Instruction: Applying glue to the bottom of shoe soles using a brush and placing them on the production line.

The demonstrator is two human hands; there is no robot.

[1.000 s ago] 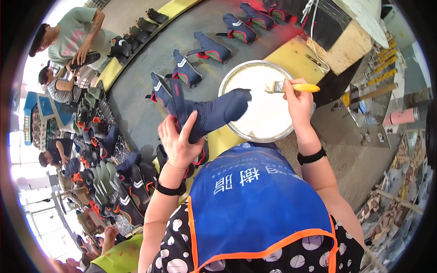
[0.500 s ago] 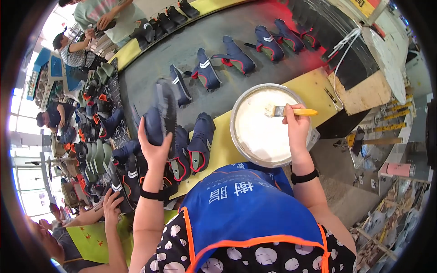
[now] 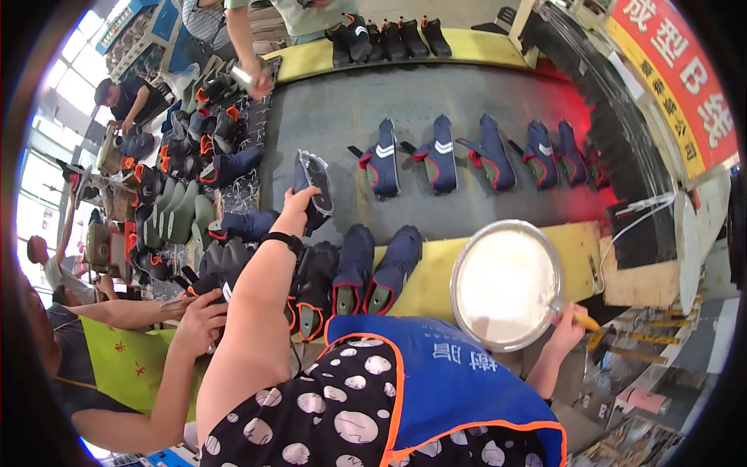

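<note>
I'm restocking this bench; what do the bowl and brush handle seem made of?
The bowl looks like metal, smooth and fairly shiny, judging by its silvery-grey rim. The brush handle has a smooth-looking yellow finish; painted wood or plastic could both fit.

A red and yellow banner of flat sheet material hangs at the upper right, beside black ribbed flaps. Beneath it, a thin white cord trails near a pale brown wooden board; lower lies a pink cylindrical bottle. Black ankle-high shoes line the long yellow far ledge. At the lower left, a co-worker wears a yellow-green apron with small red marks.
</note>
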